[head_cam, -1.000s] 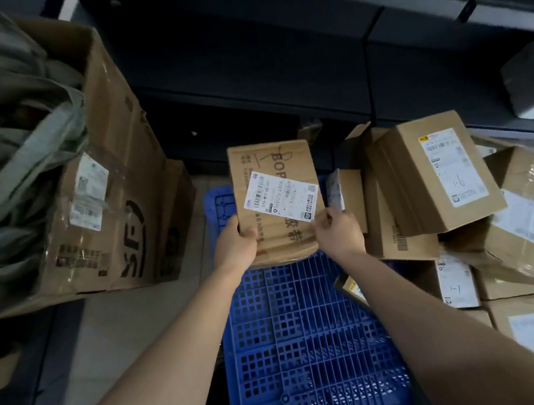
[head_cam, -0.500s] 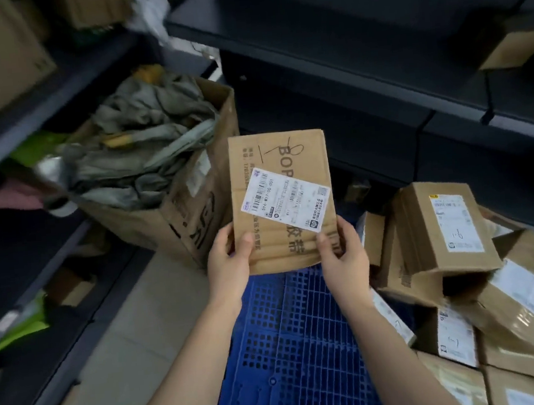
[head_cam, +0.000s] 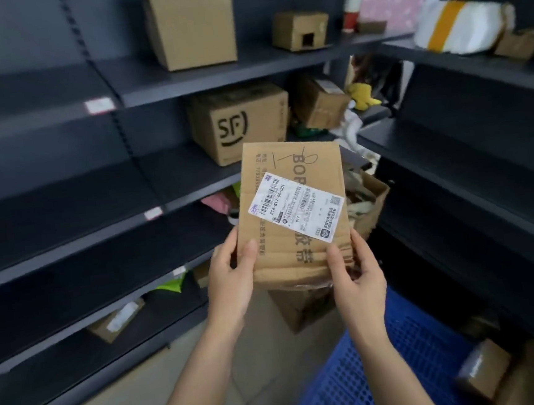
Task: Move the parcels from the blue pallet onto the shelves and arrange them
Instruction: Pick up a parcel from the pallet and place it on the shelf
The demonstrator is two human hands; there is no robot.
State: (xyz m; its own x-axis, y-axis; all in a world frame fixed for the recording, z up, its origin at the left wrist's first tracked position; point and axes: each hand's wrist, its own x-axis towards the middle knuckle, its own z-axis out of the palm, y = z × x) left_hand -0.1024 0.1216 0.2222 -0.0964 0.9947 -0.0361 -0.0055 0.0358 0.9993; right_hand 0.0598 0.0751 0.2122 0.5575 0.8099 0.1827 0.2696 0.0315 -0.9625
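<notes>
Two hands hold one flat cardboard parcel (head_cam: pixel 294 232) upright in mid-air, in front of the dark shelves (head_cam: pixel 65 200). The left hand (head_cam: pixel 230 279) grips the parcel's lower left edge, thumb on the front face; the right hand (head_cam: pixel 356 278) grips the lower right corner, thumb likewise on the front. A white shipping label (head_cam: pixel 297 209) lies slantwise across the parcel's face. The parcel is clear of the blue pallet (head_cam: pixel 371 380), which lies at near right beneath the right forearm; brown parcels (head_cam: pixel 484 374) sit at its right edge, on or beside it cannot be told. Far behind the held parcel, a box marked SF (head_cam: pixel 239 124) stands on a middle shelf, with a taller plain box (head_cam: pixel 191 21) and a small box (head_cam: pixel 300 29) on the shelf above. A white bag with a yellow band (head_cam: pixel 460 25) lies on an upper shelf at far right. An open carton (head_cam: pixel 368 200) stands just behind the parcel
</notes>
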